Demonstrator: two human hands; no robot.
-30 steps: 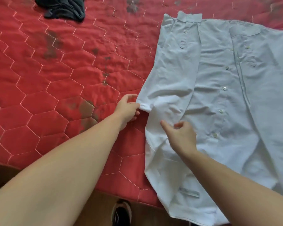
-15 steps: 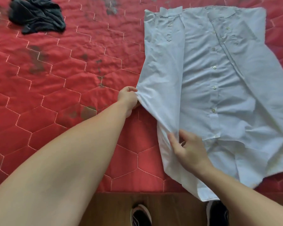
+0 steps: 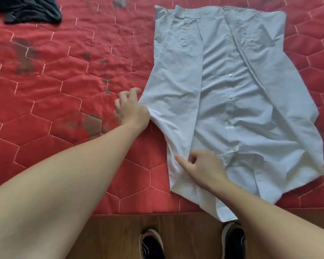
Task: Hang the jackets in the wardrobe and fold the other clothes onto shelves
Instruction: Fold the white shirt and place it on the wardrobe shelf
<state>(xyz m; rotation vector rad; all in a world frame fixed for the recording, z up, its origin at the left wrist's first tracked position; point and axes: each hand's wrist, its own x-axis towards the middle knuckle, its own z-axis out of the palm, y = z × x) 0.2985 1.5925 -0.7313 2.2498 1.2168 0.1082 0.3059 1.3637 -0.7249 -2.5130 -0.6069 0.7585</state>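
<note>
Right hand [image 3: 202, 169] pinches shirt [image 3: 232, 101] fold — left hand [image 3: 130, 109] seemingly loose.

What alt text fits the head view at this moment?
A pale blue button-up shirt lies front-up on a red quilted bedspread; the right hand pinches its lower left fold, the left hand touches its side edge. A dark garment lies far left.
</note>
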